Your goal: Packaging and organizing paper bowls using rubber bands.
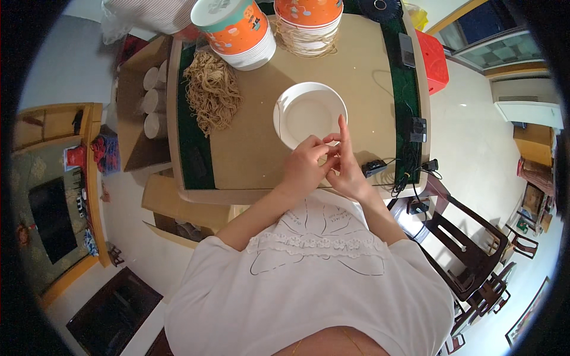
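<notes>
A white paper bucket (313,113) stands on the table in front of me, its open mouth facing up. A thin tan cord (278,113) shows at its left rim. Just on the near side of the bucket, my hands meet fingertip to fingertip. My left hand (305,164) is closed in a pinch. My right hand (348,171) has its index finger pointing up, while its thumb and other fingers close against the left fingertips. Whatever lies between the fingers is too small to make out. Left of the bucket is a heap of tan cords (212,90).
Behind are a stack of orange-and-white paper buckets (240,38) and another stack (309,29) hung with cords. A small black device (374,168) and cables lie near the right edge. A cardboard box (138,107) of white cups stands left; a red stool (432,62), right.
</notes>
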`<action>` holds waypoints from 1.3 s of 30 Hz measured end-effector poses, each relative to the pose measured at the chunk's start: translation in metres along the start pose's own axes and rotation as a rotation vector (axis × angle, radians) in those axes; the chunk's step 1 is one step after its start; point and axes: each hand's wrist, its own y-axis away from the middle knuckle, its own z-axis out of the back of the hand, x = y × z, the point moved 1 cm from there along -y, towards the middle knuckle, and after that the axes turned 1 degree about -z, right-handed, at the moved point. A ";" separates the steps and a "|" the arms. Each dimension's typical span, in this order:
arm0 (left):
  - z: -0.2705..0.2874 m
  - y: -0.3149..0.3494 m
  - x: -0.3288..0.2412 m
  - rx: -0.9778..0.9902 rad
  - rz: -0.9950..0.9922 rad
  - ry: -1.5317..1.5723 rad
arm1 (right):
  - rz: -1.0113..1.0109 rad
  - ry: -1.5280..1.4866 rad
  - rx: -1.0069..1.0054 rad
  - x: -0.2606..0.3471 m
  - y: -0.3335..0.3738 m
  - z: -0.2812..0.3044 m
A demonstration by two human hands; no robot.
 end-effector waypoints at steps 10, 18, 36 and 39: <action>-0.015 -0.005 0.030 -0.140 0.036 0.455 | -0.055 -0.009 -0.066 -0.006 0.006 0.006; -0.001 -0.011 0.032 -0.073 0.238 0.605 | -0.135 0.008 -0.332 -0.024 0.011 0.013; 0.001 -0.019 0.029 0.306 0.300 0.622 | -0.067 0.140 -0.308 -0.023 0.009 0.010; 0.001 -0.019 0.030 0.300 0.303 0.627 | -0.102 0.129 -0.310 -0.022 0.008 0.010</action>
